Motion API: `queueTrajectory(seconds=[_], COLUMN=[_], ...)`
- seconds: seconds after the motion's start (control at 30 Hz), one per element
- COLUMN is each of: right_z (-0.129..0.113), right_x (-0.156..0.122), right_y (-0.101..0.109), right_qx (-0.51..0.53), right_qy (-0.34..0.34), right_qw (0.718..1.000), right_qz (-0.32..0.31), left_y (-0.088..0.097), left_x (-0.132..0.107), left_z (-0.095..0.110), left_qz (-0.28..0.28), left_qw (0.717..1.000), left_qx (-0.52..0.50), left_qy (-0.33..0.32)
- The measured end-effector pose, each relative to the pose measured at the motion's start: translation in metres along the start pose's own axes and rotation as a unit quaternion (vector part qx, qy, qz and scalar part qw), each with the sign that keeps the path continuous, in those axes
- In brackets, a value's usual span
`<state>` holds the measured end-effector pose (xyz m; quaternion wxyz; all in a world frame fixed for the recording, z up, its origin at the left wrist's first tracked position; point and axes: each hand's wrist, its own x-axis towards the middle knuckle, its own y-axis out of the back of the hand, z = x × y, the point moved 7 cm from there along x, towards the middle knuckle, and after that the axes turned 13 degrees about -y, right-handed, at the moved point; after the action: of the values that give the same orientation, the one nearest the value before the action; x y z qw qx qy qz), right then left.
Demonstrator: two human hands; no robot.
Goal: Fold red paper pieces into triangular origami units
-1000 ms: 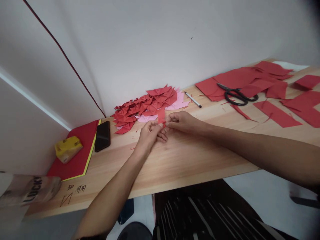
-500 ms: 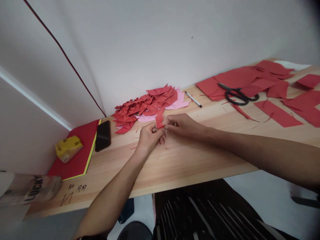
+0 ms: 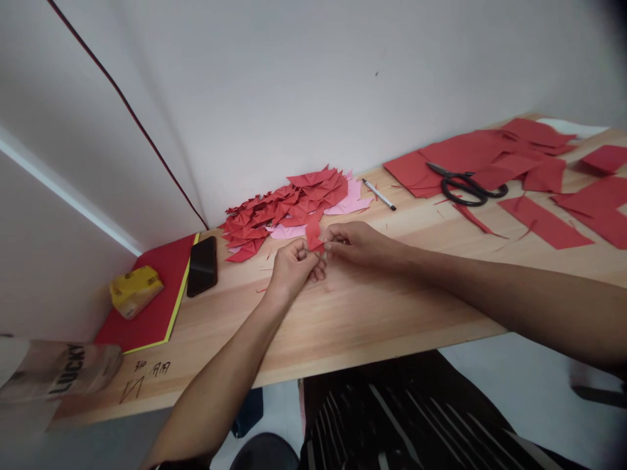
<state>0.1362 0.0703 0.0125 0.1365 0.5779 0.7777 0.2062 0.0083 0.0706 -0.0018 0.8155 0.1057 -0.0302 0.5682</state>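
Between my two hands, a small piece of folded red paper [image 3: 314,236] is held just above the wooden table. My left hand [image 3: 295,262] pinches its lower left side between thumb and fingers. On the other side, my right hand [image 3: 349,241] has its fingertips closed on the paper's right corner. Some of the folds are hidden behind the fingers. Right behind my hands lies a heap of folded red paper pieces [image 3: 289,205], with pink folded paper [image 3: 349,199] showing at its right and underneath.
Black-handled scissors [image 3: 470,188] rest by red paper sheets [image 3: 465,150] at the right. A pen [image 3: 379,194] lies near the wall. Leftward are a phone [image 3: 202,266], a red folder [image 3: 171,274] bearing a yellow packet [image 3: 136,292], and a cup marked LUCKY [image 3: 93,369].
The folded red paper has shifted and tilted slightly between my fingers, showing a little more of its lower corner. Both hands stay almost in the same place.
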Motion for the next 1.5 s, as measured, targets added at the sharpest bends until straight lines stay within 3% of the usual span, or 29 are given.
queueTrajectory(seconds=[0.3, 0.53, 0.8, 1.1, 1.5], right_z=[-0.008, -0.01, -0.009, -0.004, -0.005], right_x=[-0.005, -0.005, -0.005, -0.003, -0.004], right_y=[-0.004, -0.004, -0.005, -0.004, -0.003], right_qx=[-0.139, -0.109, -0.128, -0.079, -0.078], right_qy=[0.029, 0.026, 0.032, 0.025, 0.033], right_qw=[0.99, 0.993, 0.991, 0.995, 0.995], right_qz=[-0.008, -0.045, -0.031, -0.047, -0.058], left_y=[-0.002, 0.001, 0.0, 0.0, -0.001], left_x=[-0.002, -0.001, -0.001, -0.001, -0.004], left_z=[-0.001, 0.0, -0.004, -0.004, 0.001], left_qz=[-0.022, -0.022, -0.03, -0.117, -0.094], left_qw=[0.999, 0.999, 0.998, 0.986, 0.987], left_qx=[0.042, 0.033, 0.054, 0.112, 0.131], left_qy=[0.009, 0.012, 0.011, -0.028, -0.023])
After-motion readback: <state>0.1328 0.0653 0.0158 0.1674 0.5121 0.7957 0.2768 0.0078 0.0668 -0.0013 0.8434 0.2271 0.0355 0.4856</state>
